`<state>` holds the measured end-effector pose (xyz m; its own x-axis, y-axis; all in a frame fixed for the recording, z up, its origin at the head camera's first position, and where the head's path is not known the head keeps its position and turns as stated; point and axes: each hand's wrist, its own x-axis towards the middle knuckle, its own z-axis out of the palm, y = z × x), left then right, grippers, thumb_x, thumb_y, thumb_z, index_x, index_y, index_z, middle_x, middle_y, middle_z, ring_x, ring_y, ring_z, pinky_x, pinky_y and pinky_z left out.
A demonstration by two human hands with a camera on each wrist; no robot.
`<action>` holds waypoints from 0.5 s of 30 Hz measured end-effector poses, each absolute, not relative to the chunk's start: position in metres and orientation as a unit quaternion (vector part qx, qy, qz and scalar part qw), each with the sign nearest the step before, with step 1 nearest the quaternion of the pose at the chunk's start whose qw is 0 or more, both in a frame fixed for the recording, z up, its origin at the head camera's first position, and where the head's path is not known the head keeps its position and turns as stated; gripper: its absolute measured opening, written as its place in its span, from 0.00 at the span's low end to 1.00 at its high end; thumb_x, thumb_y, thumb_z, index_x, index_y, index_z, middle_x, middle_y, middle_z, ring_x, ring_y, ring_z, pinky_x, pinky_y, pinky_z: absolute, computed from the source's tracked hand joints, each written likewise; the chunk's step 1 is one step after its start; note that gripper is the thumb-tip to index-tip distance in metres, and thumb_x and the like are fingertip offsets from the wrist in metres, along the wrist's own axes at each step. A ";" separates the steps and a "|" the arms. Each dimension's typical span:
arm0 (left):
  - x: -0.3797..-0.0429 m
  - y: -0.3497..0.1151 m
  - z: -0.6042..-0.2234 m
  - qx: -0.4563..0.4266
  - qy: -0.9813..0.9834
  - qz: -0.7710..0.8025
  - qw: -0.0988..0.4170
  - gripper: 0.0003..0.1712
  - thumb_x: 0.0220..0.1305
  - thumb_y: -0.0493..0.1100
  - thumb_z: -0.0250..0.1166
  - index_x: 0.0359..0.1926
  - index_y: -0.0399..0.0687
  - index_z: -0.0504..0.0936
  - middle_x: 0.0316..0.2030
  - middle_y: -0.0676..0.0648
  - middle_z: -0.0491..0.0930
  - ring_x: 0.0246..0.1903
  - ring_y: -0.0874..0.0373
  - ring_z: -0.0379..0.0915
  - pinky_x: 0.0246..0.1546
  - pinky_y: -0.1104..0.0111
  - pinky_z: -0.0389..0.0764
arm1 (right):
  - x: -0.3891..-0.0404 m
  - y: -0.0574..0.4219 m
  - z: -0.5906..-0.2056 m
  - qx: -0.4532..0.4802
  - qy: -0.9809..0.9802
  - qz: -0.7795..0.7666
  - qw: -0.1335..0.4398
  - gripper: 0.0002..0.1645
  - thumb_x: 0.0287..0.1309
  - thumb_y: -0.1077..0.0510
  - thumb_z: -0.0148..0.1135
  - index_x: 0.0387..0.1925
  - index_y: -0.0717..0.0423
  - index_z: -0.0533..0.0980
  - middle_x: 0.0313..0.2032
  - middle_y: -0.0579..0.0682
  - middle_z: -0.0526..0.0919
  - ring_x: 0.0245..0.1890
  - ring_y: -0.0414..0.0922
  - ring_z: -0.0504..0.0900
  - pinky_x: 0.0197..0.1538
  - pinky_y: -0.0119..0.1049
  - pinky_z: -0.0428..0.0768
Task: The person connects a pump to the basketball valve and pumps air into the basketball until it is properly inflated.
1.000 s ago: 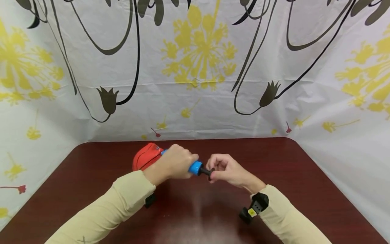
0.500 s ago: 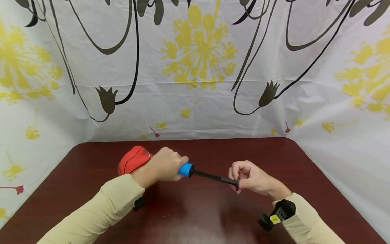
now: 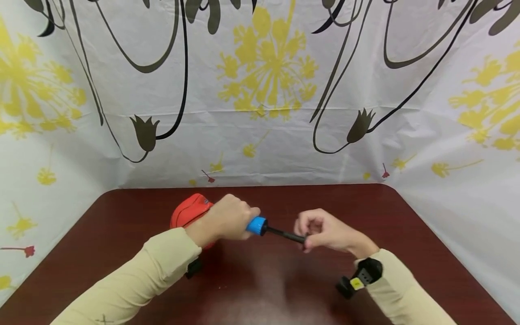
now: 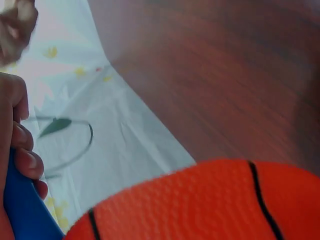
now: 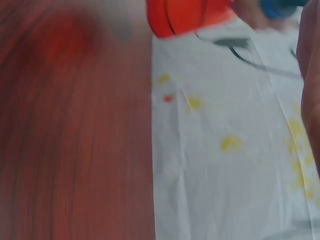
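Observation:
A blue hand pump (image 3: 257, 225) is held above the table, tilted down to the right. My left hand (image 3: 232, 217) grips its barrel, with the fingers curled round the blue body in the left wrist view. On the right, my right hand (image 3: 329, 231) pinches the handle end of the black plunger rod (image 3: 282, 233), which is partly drawn out. At the pump's other end is a red ball (image 3: 188, 211) with black lines; its top looks dented in the head view. My left hand and forearm hide where ball and pump meet.
Beneath both hands lies the dark red-brown tabletop (image 3: 260, 289). A white curtain (image 3: 276, 149) with yellow and grey flower prints hangs along its back and sides. My right wrist carries a black strapped camera (image 3: 359, 277).
The right hand first pulls the plunger rod far out to the right, then pushes it partway back in. Left hand, pump and ball shift a little left, then back right.

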<state>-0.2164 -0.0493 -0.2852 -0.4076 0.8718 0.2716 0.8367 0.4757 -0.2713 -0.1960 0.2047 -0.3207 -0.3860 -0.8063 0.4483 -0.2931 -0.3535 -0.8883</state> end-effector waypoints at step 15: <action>-0.209 -0.038 -0.278 -0.502 -0.844 0.069 0.177 0.15 0.42 0.52 0.65 0.20 0.50 0.70 0.11 0.55 0.65 0.11 0.64 0.60 0.13 0.72 0.62 | -0.195 0.175 -0.312 -0.485 0.635 -0.588 0.125 0.11 0.50 0.61 0.61 0.26 0.63 0.68 0.27 0.48 0.71 0.25 0.40 0.68 0.23 0.33 0.67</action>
<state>-0.2091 -0.0380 -0.2785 -0.4346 0.8710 0.2291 0.8225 0.4875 -0.2931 -0.1953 0.1750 -0.3123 -0.4987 -0.7629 0.4114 -0.4695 -0.1612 -0.8681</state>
